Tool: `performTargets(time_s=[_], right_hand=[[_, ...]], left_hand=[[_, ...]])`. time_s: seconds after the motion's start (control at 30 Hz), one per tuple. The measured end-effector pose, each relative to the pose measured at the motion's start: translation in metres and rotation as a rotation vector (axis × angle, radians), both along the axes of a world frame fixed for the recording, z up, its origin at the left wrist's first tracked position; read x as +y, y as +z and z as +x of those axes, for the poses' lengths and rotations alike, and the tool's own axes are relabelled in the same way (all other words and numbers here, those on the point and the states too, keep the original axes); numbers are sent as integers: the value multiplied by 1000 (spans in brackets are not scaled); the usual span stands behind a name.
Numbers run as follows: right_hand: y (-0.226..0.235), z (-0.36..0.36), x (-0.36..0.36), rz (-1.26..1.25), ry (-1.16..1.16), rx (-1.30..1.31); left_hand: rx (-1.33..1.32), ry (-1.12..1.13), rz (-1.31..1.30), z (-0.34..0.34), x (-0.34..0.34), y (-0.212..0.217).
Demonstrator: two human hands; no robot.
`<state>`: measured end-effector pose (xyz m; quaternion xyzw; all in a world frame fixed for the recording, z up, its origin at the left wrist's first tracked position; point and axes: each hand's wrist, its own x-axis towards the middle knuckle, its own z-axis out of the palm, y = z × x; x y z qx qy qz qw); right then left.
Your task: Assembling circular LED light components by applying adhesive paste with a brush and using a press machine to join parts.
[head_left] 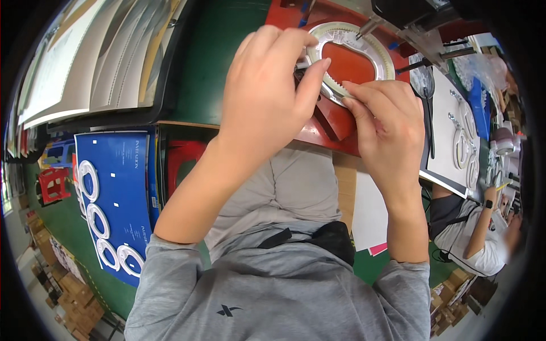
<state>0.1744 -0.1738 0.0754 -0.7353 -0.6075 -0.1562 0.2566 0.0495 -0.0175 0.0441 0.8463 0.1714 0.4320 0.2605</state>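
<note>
Upper centre: my left hand and right hand pinch the white toothed plastic ring at two spots, probably steadying it over the flat red base.

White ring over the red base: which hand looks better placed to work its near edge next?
Probably the right hand: its thumb and forefinger appear to pinch the white ring at that near edge, while the left hand is at the ring's left side.

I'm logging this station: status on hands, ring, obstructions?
Left hand at left side of white ring. Right hand pinching its near edge. Red surface beneath. Metal rod overlaps far edge in view.
</note>
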Motion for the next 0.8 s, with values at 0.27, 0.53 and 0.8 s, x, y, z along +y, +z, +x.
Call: performTargets(time_s=[0.27, 0.53, 0.8], right_hand=[[0, 5, -2, -14, 4, -34], [1, 9, -7, -80, 26, -13], [-23, 41, 15, -45, -130, 97]], left_hand=[[-56, -46, -185, 25, 0, -8], [-102, -77, -312, 27, 3, -8], [-87, -83, -212, 30, 8, -10]])
